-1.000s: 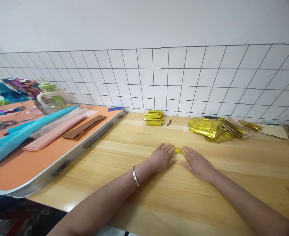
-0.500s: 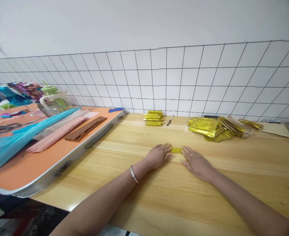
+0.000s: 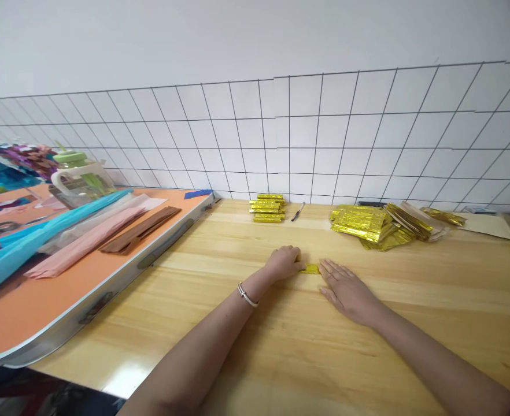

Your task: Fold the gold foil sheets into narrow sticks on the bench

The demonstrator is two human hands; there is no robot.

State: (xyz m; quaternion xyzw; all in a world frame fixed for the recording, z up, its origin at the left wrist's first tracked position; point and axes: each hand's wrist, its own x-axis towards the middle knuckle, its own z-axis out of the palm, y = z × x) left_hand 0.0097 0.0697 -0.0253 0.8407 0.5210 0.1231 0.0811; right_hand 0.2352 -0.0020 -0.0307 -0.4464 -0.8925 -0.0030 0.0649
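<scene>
Gold foil strip (image 3: 311, 268): small, folded, flat on the wooden counter (image 3: 281, 346), between the two hands.
Left hand (image 3: 284, 263): grip curled, fingertips at the strip's left end; pinching or only pressing, cannot tell.
Right hand (image 3: 346, 288): grip spread flat, palm down, fingertips touching the strip's right end.
Step (judged): creasing the strip flat.
Next move calls for: firm, even pressure along the crease; the foil looks springy.
Behind: stack of folded gold strips (image 3: 267, 208); heap of gold foil sheets (image 3: 376, 225), well apart.
</scene>
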